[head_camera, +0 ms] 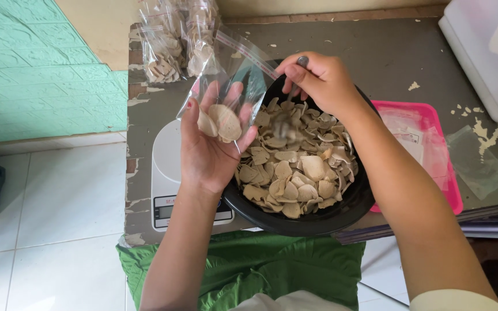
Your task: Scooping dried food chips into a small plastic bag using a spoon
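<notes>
Item, left to right: a white flat digital kitchen scale lies on the worn grey-painted table, partly under the bowl. Above it the person's left hand is cupped palm-up, fingers loosely curled behind a clear thin plastic bag with a red-striped sealing flap, holding it open; a few chips already sit in its bottom against the palm. The bag looks feather-light, limp and slippery, best pinched at the mouth's rim rather than the crinkly body. Behind it, filled clear packets of the same chips lean by the wall. Next, a round black plastic bowl at the table's near edge holds the pale beige, thin, curled dried chips: matte, irregular ovals, light, stiff and brittle, likely to snap under pressure, so better scooped than squeezed. The right hand is closed on a metal spoon handle, its bowl blurred among the chips. Further right, a pink plastic tray with flat empty bags; beyond it a white plastic container.
</notes>
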